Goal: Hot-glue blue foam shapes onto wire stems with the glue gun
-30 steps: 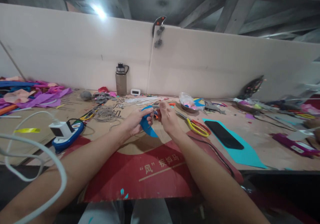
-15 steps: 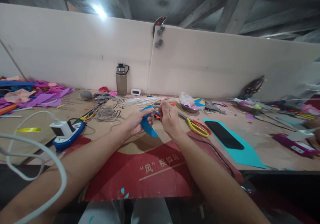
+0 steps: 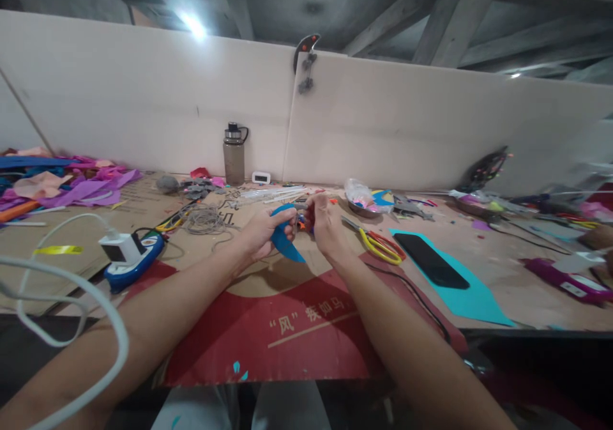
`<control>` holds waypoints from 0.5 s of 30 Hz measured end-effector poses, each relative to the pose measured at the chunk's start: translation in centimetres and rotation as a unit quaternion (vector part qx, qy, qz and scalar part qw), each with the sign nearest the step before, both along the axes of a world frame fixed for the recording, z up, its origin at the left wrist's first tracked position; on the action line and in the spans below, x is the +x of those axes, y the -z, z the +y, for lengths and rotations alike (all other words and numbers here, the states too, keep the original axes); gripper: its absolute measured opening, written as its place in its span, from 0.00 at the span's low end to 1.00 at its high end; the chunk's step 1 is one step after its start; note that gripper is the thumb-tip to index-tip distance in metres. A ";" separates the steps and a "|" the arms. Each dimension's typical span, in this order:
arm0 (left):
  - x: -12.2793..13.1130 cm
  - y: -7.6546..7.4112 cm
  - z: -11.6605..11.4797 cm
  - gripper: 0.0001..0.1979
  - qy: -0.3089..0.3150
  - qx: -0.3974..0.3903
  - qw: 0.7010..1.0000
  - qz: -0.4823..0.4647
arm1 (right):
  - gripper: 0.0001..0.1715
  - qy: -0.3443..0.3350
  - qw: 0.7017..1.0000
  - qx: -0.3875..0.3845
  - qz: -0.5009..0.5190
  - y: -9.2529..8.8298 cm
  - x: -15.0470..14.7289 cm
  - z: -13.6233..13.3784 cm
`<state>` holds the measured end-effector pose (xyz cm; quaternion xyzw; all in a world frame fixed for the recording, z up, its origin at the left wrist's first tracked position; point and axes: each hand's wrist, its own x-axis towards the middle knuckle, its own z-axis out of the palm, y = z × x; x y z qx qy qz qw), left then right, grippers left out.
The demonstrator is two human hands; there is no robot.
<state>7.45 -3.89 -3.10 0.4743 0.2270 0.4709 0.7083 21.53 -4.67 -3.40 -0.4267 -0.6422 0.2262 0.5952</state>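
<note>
My left hand [image 3: 261, 232] is closed around a pointed blue piece of sheet material [image 3: 283, 241], held just above the cardboard-covered table [image 3: 201, 270]. My right hand [image 3: 325, 225] is closed right beside it, fingers pinched at the top of the blue piece, with a small orange and grey object [image 3: 301, 216] between the two hands that I cannot make out. Yellow-handled scissors [image 3: 378, 243] lie just right of my right hand.
A teal sheet [image 3: 474, 299] with a black phone [image 3: 431, 261] lies at the right. A blue power strip with a white charger [image 3: 127, 257] and white cable [image 3: 62, 289] sit left. A water bottle [image 3: 233, 155], a tangle of wire [image 3: 204, 219] and purple scraps [image 3: 71, 187] lie further back.
Both hands stay together on the blue piece; my right hand's fingers have shifted slightly at its top. The view has tilted a little.
</note>
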 end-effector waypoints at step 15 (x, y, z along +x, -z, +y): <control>0.1 0.3 0.1 0.11 -0.037 0.048 0.998 0.019 | 0.23 0.047 0.993 0.077 -0.079 -0.2 -0.1 -0.3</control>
